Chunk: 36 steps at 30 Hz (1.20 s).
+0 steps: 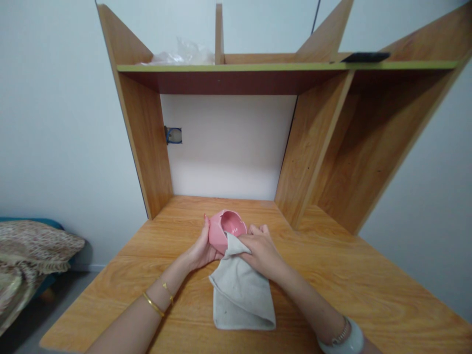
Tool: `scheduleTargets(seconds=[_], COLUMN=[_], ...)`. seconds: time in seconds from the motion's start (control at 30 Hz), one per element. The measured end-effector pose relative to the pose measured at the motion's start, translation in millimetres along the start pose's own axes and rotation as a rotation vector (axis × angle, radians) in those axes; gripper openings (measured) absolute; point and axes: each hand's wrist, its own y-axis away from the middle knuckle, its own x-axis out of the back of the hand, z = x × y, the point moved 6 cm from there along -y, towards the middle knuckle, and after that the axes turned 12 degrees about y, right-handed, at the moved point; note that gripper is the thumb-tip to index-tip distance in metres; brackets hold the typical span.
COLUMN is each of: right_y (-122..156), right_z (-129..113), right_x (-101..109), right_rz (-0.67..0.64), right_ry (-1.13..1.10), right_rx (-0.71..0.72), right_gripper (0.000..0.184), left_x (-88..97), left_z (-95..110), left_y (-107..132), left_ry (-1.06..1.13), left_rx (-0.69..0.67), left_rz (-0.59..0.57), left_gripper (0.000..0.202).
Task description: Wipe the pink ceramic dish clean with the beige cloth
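A pink bowl-like container (218,234) with an uneven, notched rim is tilted so that its opening faces up and to the right. My left hand (202,248) is closed around its left side and underside. In my right hand (260,248) a light grey cloth (243,295) is gripped at its upper end, right at the container's rim. One corner of the cloth reaches the opening, and the rest hangs down over the desk. The fingertips of my right hand are partly hidden by the cloth and the container.
Below my hands spreads a wooden desk (332,275), with a shelf unit (228,78) rising behind it. Clear plastic wrap (180,54) and a flat black object (366,57) lie on the shelf. An uncovered wall socket box (174,135) is at the back left. A patterned blanket (37,250) lies at the far left.
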Motion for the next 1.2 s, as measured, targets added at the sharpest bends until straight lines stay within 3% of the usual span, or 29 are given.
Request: scheduleTargets(seconds=[0.07, 0.17, 0.3, 0.4, 0.5, 0.67, 0.87, 1.07, 1.2], right_y=[0, 0, 1, 0, 0, -1, -2, 0, 2], right_z=[6, 19, 28, 25, 20, 11, 1, -6, -6], right_x=[-5, -10, -11, -12, -13, -10, -5, 0, 2], right_rz=[0.027, 0.092, 0.165, 0.17, 0.129, 0.035, -0.005, 0.001, 0.014], right_ry=[-0.08, -0.198, -0.393, -0.517, -0.481, -0.239, -0.054, -0.018, -0.069], right_rx=[-0.066, -0.223, -0.354, -0.343, -0.342, -0.238, -0.057, -0.024, -0.037], right_gripper=[0.008, 0.011, 0.017, 0.019, 0.02, 0.017, 0.01, 0.011, 0.011], left_x=[-7.7, -16.4, -16.3, -16.1, -13.7, -4.9, -2.1, -5.7, -11.0], left_z=[-4, -9, -8, -1, 3, -4, 2, 0, -1], left_y=[1, 1, 3, 7, 7, -3, -6, -5, -2], left_ry=[0.017, 0.027, -0.044, -0.086, -0.085, 0.025, 0.163, 0.183, 0.165], left_rx=[0.058, 0.033, -0.117, -0.231, -0.276, -0.177, -0.243, -0.182, -0.125], left_rz=[-0.093, -0.169, -0.035, 0.057, 0.094, 0.102, 0.108, 0.098, 0.024], left_gripper=[0.084, 0.076, 0.066, 0.073, 0.074, 0.068, 0.064, 0.069, 0.074])
